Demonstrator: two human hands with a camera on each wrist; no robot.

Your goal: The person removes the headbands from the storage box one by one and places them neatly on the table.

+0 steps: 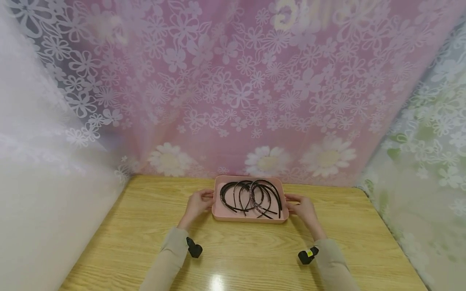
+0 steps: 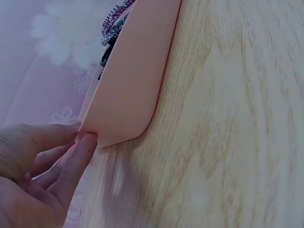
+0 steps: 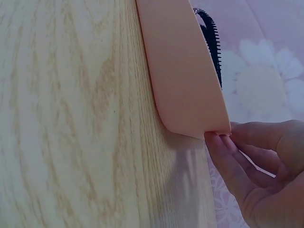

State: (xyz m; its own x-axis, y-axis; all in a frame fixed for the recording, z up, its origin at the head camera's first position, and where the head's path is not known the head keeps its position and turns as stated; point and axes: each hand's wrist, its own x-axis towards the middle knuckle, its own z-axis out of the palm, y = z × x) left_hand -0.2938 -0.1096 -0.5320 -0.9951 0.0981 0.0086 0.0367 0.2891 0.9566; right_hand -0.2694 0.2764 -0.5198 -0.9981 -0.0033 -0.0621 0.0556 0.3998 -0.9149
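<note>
A shallow pink tray point(image 1: 250, 220) stands at the far middle of the table with several dark headbands point(image 1: 280, 207) overlapping inside it. My left hand point(image 1: 197, 205) pinches the tray's left end at the rim, thumb on the edge and fingers beneath it, as the left wrist view shows. At the right end, my right hand point(image 1: 303, 209) grips the rim the same way. Glittery headbands point(image 2: 113, 31) show over the tray wall in the left wrist view. A black toothed headband point(image 3: 212, 40) rises past the rim in the right wrist view.
The tray is on a wood-grain table point(image 1: 233, 252). Right behind its far edge hangs a pink flowered curtain point(image 1: 233, 101). A pale sheet point(image 1: 47, 194) borders the left side, and a white-and-green flowered sheet point(image 1: 429, 169) the right. Each wrist carries a small black camera point(image 1: 194, 248).
</note>
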